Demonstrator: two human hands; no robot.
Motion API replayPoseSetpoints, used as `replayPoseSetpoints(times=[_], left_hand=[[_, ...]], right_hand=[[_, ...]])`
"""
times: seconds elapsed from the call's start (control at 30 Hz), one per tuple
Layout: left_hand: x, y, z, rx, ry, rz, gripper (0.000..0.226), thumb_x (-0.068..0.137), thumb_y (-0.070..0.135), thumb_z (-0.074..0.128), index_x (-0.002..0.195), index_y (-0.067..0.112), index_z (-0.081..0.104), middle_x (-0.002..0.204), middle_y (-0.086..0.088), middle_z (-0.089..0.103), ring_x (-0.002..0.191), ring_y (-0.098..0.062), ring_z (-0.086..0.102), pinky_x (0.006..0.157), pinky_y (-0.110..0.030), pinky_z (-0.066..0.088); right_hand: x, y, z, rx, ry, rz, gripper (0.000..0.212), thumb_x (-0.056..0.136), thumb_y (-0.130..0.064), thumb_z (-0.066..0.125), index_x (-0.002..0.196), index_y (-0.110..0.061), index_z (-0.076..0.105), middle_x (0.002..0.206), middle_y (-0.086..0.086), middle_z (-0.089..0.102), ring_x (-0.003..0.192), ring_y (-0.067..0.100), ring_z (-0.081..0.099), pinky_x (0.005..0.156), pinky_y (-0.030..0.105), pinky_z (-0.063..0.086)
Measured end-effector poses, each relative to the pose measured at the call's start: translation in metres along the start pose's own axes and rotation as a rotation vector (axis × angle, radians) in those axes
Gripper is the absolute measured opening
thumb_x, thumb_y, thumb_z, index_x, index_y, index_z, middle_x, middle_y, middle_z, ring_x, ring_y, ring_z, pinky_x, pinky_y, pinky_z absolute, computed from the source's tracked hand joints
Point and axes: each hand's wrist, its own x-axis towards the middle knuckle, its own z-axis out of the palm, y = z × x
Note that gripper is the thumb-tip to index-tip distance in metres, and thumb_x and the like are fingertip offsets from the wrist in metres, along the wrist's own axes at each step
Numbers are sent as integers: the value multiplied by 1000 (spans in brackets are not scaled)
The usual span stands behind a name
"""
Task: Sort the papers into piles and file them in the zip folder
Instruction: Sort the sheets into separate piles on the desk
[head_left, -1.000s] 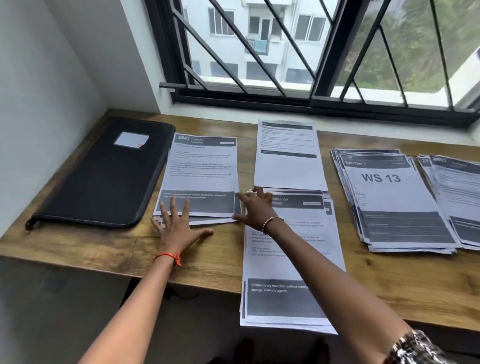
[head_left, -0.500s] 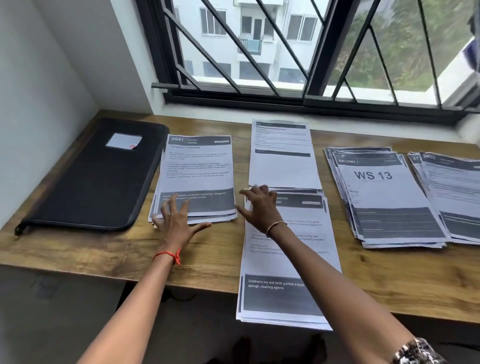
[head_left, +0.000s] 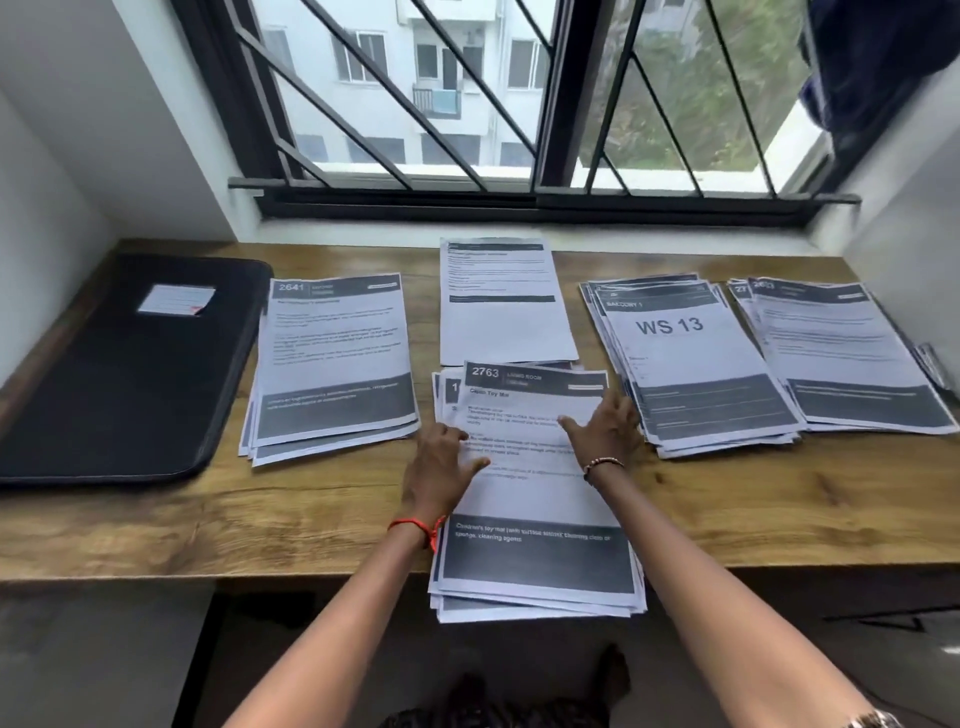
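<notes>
White and grey printed sheets are stacked in the centre pile (head_left: 535, 561), seen low in the middle of the frame and overhanging the near edge of the wooden desk (head_left: 311, 514). The left hand (head_left: 441, 467), laid on the left pile (head_left: 332, 364) half a second ago, is now placed at the centre pile's left edge. Its fingers are nearly straight and rested on the top sheet, and nothing is gripped. The right hand (head_left: 605, 426) has been shifted from the pile's top end to its right edge, with the fingers spread flat. Further back, the lone stack (head_left: 501, 306), the WS 13 pile (head_left: 691, 364) and the right pile (head_left: 841, 353) are unchanged. The black zip folder (head_left: 130, 364) is laid flat at the left of the frame, well apart from both hands. Small print is blurred throughout, the lower sheets are covered, and the right pile's corner is clipped by the frame edge.
</notes>
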Motion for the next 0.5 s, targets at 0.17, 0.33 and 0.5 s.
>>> replayPoseSetpoints(times=[0.17, 0.33, 0.5], left_hand=[[-10, 6, 5, 19, 45, -31, 52, 85, 32, 66, 124, 1, 52, 125, -15, 46, 123, -28, 41, 99, -34, 38], [-15, 9, 6, 63, 53, -79, 49, 90, 30, 60, 127, 0, 49, 132, -17, 41, 125, -29, 37, 102, -34, 37], [-14, 11, 6, 106, 38, -151, 49, 87, 23, 63, 128, 2, 46, 135, -17, 39, 126, -30, 35, 101, -34, 36]], right_hand=[[0, 26, -4, 180, -18, 162, 53, 70, -10, 77, 114, 5, 50, 118, 23, 56, 112, 36, 54, 91, 38, 45], [5, 31, -24, 247, 101, 240, 21, 81, -6, 64, 99, 3, 68, 102, 25, 66, 95, 36, 64, 77, 36, 50], [20, 45, -43, 270, 92, 282, 23, 90, -12, 56, 105, 1, 67, 110, 24, 64, 102, 36, 62, 80, 36, 48]])
